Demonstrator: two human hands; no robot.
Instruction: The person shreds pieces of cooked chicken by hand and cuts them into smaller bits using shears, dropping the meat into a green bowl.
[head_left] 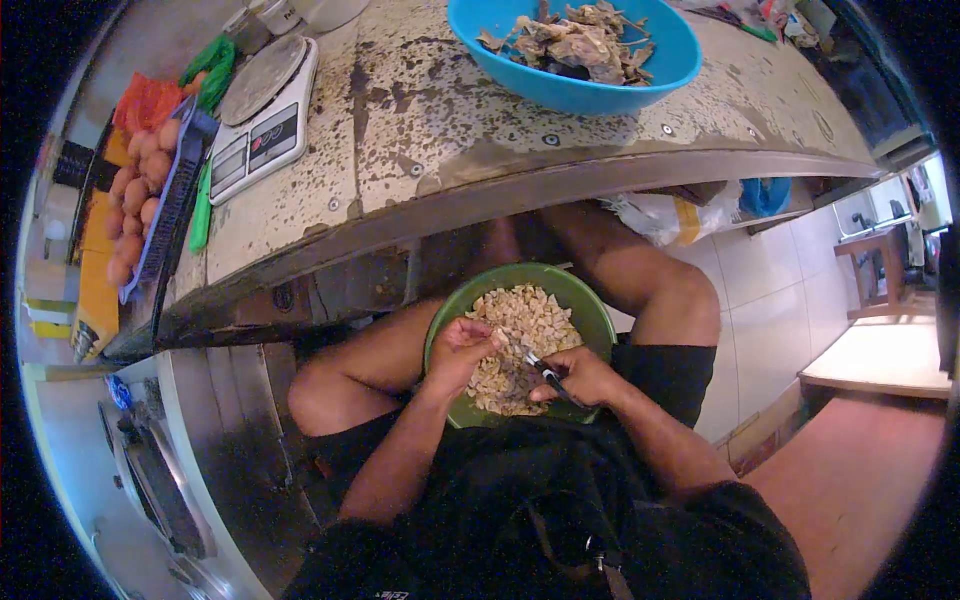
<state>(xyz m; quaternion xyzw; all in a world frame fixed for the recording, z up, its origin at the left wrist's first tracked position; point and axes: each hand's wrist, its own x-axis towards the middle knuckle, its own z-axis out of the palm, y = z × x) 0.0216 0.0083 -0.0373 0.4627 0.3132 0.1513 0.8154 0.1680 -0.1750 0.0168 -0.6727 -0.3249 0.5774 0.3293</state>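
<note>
A green bowl [597, 322] rests on my lap between my knees, holding many small pale chopped pieces [525, 305]. Over its left side, my left hand [457, 357] is closed, thumb and fingers pinching a small pale piece [499, 337] that looks like the ones below. My right hand [580, 377] grips a pair of scissors [546, 372] by dark handles at the bowl's right side. Their metal blades point up and left toward my left fingertips. Whether the blades touch the pinched piece is too small to tell.
A blue bowl [585, 97] with bony scraps stands on the stained counter [400, 110] ahead. At left are a kitchen scale [262, 145], a green-handled tool [200, 210] and brown eggs [133, 195] in a tray. A wooden bench [850, 480] is at right.
</note>
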